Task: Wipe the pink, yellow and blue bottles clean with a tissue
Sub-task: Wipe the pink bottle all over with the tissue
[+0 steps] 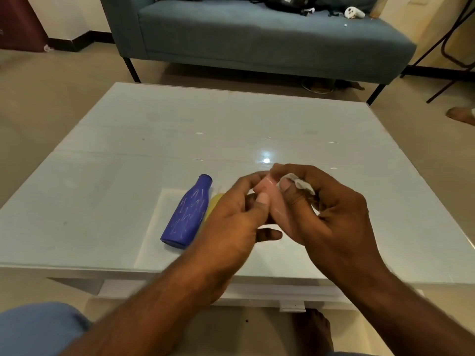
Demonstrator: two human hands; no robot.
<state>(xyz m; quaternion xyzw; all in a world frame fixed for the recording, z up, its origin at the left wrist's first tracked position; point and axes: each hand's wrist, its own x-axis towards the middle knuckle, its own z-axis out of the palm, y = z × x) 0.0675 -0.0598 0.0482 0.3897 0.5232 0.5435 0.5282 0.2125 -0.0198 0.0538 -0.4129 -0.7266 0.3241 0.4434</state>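
My left hand grips a pink bottle above the white table, its neck pointing away from me. My right hand holds a crumpled white tissue pressed against the bottle's upper part. The pink bottle is mostly hidden by both hands. A blue bottle with pale scribble marks lies on its side on the table, left of my hands, neck pointing away. Beside it lies a yellow bottle, largely covered by my left hand.
A grey-blue sofa stands beyond the table, with a bag and a white object on its seat. A black folding frame stands at the right. Someone's foot shows at the right edge. My own foot is under the table's front edge.
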